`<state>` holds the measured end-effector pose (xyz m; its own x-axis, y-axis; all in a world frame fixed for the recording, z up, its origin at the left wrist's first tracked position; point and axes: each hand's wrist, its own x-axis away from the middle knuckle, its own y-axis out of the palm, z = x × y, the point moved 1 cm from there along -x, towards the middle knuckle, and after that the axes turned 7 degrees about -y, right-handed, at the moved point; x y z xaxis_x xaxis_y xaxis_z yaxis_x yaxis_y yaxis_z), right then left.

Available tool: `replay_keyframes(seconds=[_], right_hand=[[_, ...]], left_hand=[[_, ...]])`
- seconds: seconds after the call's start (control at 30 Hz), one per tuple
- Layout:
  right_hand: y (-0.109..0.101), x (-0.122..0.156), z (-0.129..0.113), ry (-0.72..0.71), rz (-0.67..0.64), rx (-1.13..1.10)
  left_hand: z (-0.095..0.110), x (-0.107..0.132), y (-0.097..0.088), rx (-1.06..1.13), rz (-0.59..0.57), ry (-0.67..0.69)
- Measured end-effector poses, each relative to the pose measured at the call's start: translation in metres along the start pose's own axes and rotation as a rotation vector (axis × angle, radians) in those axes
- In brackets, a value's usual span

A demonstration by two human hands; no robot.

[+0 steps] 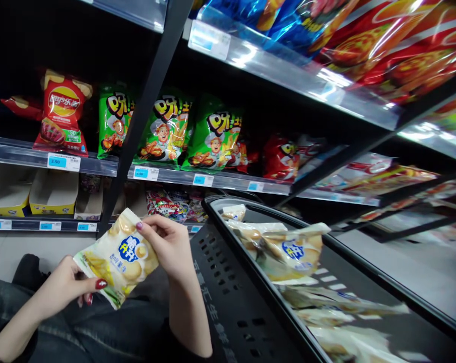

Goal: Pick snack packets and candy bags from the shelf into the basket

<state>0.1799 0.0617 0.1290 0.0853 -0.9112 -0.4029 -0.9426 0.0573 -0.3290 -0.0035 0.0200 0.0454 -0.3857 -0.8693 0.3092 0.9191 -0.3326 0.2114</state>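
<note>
Between my two hands is a small cream and yellow snack bag [124,259] with a blue logo, its printed front turned up towards me. My left hand [71,285] pinches the bag's lower left end, the thumb on top and the other fingers beneath. At the upper right corner my right hand [171,247] grips it, thumb on the front and fingers behind. Right beside my right forearm stands a dark shopping basket [228,282]. Several similar bags lie in it, one snack bag [294,252] near the top with the same blue logo.
In front, a shelf [167,174] carries green snack bags [212,133] and a red chip bag [63,113]. Yellow and white open cartons [54,194] stand on the level below. Blue bags and large red bags [394,40] fill the upper right shelf. A dark upright post [146,111] divides the shelving.
</note>
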Motion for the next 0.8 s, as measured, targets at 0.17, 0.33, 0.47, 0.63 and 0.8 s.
replay_keyframes(seconds=[0.17, 0.33, 0.47, 0.63, 0.8], right_hand=[[-0.004, 0.013, -0.022, -0.086, -0.102, -0.017], [-0.006, 0.014, -0.021, -0.036, -0.086, -0.085], [-0.008, 0.01, -0.014, 0.013, -0.03, -0.132], [-0.006, 0.01, -0.015, 0.007, -0.111, -0.237], [-0.004, 0.014, -0.022, -0.016, -0.277, -0.242]], left_hand=[[-0.004, -0.011, -0.005, -0.049, -0.018, -0.072], [-0.002, -0.008, -0.002, -0.001, -0.077, 0.059], [-0.003, -0.008, 0.003, 0.212, -0.006, 0.133], [-0.005, -0.011, 0.011, 0.476, 0.083, 0.067], [-0.009, -0.014, 0.004, 0.593, 0.091, -0.01]])
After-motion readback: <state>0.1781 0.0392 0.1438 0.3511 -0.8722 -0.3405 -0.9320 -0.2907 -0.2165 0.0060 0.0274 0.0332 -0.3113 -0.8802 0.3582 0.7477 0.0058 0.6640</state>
